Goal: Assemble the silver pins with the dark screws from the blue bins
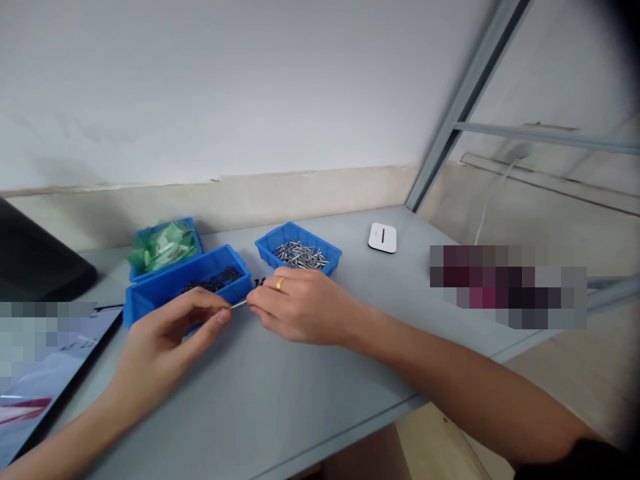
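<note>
Head view: left hand (156, 345) pinches one end of thin metal pin (239, 304); right hand (303, 308) fingers closed round other end. Pin sits just beside long blue bin (150, 293). Loose pinch could drop it among dark parts (220, 279). Right knuckles overlap silver-pin tray (269, 244), contact unclear; careless swing could tip it, scatter pins over surface (270, 400).

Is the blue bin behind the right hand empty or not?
Not empty: a loose heap of silver pieces shows inside the blue bin.
</note>
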The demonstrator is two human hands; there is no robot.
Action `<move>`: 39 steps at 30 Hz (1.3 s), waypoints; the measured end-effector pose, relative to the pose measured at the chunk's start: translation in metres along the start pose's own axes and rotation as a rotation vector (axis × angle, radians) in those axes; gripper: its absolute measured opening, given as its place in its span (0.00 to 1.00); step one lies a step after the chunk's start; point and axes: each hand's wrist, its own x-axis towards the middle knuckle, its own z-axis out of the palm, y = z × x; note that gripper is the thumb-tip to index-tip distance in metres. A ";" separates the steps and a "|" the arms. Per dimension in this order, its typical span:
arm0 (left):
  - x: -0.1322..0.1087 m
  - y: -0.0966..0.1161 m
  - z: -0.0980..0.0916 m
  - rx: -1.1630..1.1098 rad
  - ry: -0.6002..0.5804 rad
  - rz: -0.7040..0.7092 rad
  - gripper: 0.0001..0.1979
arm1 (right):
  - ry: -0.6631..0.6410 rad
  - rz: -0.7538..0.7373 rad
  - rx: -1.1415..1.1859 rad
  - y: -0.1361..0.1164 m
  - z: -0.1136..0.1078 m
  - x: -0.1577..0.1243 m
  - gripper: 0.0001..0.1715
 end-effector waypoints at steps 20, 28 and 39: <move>0.001 0.001 0.009 -0.088 0.023 0.105 0.03 | -0.042 -0.077 0.010 -0.007 0.005 -0.003 0.17; 0.000 -0.001 0.010 -0.104 0.015 -0.002 0.07 | 0.134 0.012 0.043 -0.006 0.001 -0.001 0.13; 0.000 -0.002 0.011 -0.097 -0.031 -0.010 0.07 | 0.077 -0.042 -0.028 -0.003 0.004 -0.003 0.14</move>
